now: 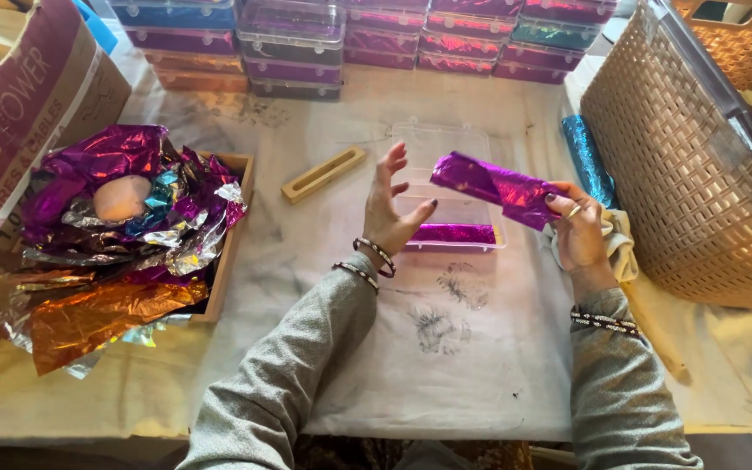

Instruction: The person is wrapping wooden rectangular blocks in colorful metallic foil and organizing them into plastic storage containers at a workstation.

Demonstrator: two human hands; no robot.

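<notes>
Holding a purple foil-wrapped bar (500, 186) pinched in the right hand (578, 228) above a clear plastic box (451, 178) on the desk (480, 348); left hand (391, 211) open, empty; likely packing, lowering needed next.

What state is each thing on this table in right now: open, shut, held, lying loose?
Purple foil piece: held up in right hand.
Left hand: open, empty.
Clear plastic box: open, foil inside.
Stacked boxes: shut.
Wooden tray: heaped with crumpled foil.
Wooden block: lying loose.
Woven basket: upright.
</notes>
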